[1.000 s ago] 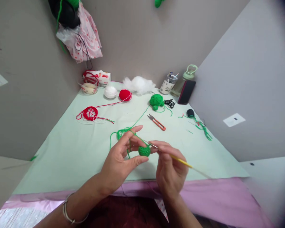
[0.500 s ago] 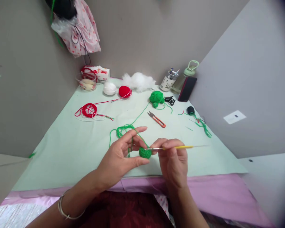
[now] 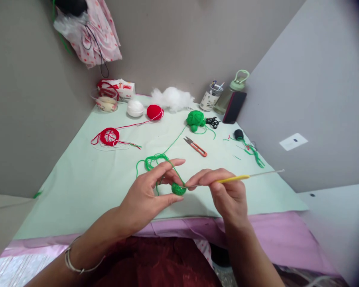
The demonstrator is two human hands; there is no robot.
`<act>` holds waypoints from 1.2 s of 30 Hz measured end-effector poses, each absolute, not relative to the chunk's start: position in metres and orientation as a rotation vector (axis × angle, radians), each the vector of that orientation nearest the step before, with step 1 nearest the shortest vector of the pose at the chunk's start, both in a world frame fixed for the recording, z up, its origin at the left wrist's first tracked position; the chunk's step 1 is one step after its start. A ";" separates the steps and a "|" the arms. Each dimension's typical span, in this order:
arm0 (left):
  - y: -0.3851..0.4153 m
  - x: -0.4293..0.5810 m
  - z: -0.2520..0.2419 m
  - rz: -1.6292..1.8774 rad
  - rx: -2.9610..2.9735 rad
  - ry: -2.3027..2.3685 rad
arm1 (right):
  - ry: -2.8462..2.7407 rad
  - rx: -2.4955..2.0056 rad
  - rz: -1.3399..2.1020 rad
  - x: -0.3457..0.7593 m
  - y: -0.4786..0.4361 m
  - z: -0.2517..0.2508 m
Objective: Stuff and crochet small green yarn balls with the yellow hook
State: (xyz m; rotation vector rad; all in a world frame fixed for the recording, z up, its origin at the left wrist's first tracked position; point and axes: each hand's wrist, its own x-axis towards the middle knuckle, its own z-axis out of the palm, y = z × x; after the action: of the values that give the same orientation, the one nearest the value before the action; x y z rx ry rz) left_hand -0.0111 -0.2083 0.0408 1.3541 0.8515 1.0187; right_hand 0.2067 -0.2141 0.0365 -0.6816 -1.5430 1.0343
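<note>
Between the thumb and fingers of my left hand (image 3: 149,189) is a small round green crochet piece (image 3: 178,189). Green working yarn runs up from it over the raised index finger. My right hand (image 3: 224,187) grips a crochet hook (image 3: 233,179) by its yellow handle; the thin metal shaft points left and its tip meets the edge of the piece. The hook's other metal end sticks out to the right. Just beyond my left hand lies a loose coil of green yarn (image 3: 154,160), with a strand leading back to a green yarn ball (image 3: 195,118).
Orange-handled thread snips (image 3: 195,146) lie mid-table. Red yarn (image 3: 110,136) is coiled at left, near a red ball (image 3: 154,112) and a white ball (image 3: 135,108). Behind are white stuffing (image 3: 173,99), a pen cup (image 3: 211,98), a bottle (image 3: 229,93) and a phone (image 3: 235,107). Black scissors (image 3: 213,122) lie nearby.
My right hand has shifted right, and the hook now tilts with its right end higher. The crochet piece has moved slightly left and up in view, along with a small camera shift.
</note>
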 end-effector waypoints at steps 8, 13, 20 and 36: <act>-0.203 -0.016 0.037 1.011 1.678 0.857 | -1.992 -0.649 0.853 0.218 -0.211 0.056; -0.204 -0.008 0.037 1.031 1.518 0.997 | -2.179 -0.748 0.313 0.208 -0.217 0.052; -0.211 0.000 0.044 1.094 1.219 0.964 | -2.058 -0.739 -0.058 0.204 -0.234 0.027; -0.213 0.001 0.039 0.912 0.583 0.649 | -1.694 -0.696 0.139 0.185 -0.230 0.013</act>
State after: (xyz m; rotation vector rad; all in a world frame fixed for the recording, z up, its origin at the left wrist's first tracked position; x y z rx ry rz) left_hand 0.0007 -0.2129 0.0393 0.5834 0.6490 0.9122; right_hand 0.1846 -0.2296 0.0125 -0.6957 -1.6939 0.1395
